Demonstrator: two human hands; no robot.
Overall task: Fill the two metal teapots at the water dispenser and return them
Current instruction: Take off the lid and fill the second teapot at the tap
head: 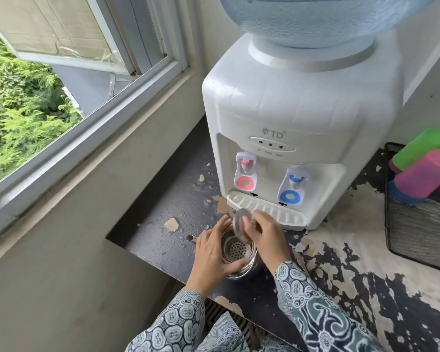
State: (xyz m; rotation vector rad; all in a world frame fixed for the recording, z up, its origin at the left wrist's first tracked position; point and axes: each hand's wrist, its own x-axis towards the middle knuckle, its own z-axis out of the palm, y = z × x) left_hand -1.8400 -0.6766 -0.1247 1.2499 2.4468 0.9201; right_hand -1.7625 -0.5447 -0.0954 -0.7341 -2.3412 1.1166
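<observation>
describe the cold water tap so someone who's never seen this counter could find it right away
Start at the white water dispenser with the big blue bottle on top. Two taps sit in its front recess above the drip tray. The cold tap is the one on the right as you face it, marked by a blue lever and blue ring, while its neighbour, the hot tap, is red.

I see a metal teapot [236,257] standing on the worn dark desk [163,240], just in front of the white water dispenser [285,138]. My left hand [211,252] wraps its grip round the pot's side, and the perforated strainer [235,248] inside lies exposed. My right hand [262,232] pinches the round lid [240,223], tilted just above the rim. The spout [191,238] points left. A wire basket [417,219] with coloured cups [422,163] sits on the right.
</observation>
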